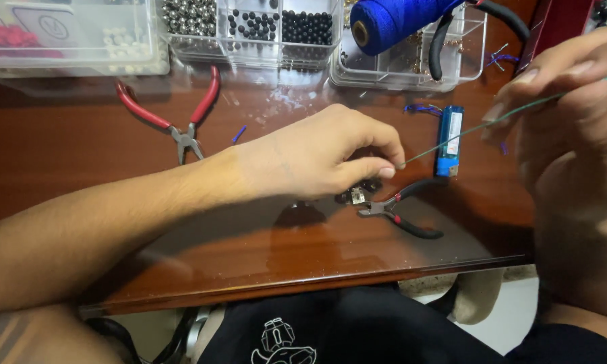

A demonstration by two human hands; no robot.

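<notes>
Head view, looking down on a brown glossy tabletop (263,249).

Left hand (317,155), centre of frame: thumb and forefinger pinched together on the lower end of a thin green wire (452,135). Right hand (573,128), right edge of frame, close to the camera and blurred: fingers closed on the same wire higher up. The wire runs slanting from centre up to the upper right, above the tabletop.

Under the left hand: a small dark cluster of beads (357,194), partly hidden by the fingers. Just right of it, black-handled pliers (401,210) lying flat. A blue lighter (449,140) lies beneath the wire, right of centre. Red-handled pliers (182,121) lie upper left, well apart from both hands.

Along the top edge: clear bead boxes (249,54) with silver and black beads; a blue thread spool (391,23) resting on a clear tray (465,61), with black-handled cutters (479,27) beside it. Short blue thread scraps (421,108) near the lighter.
</notes>
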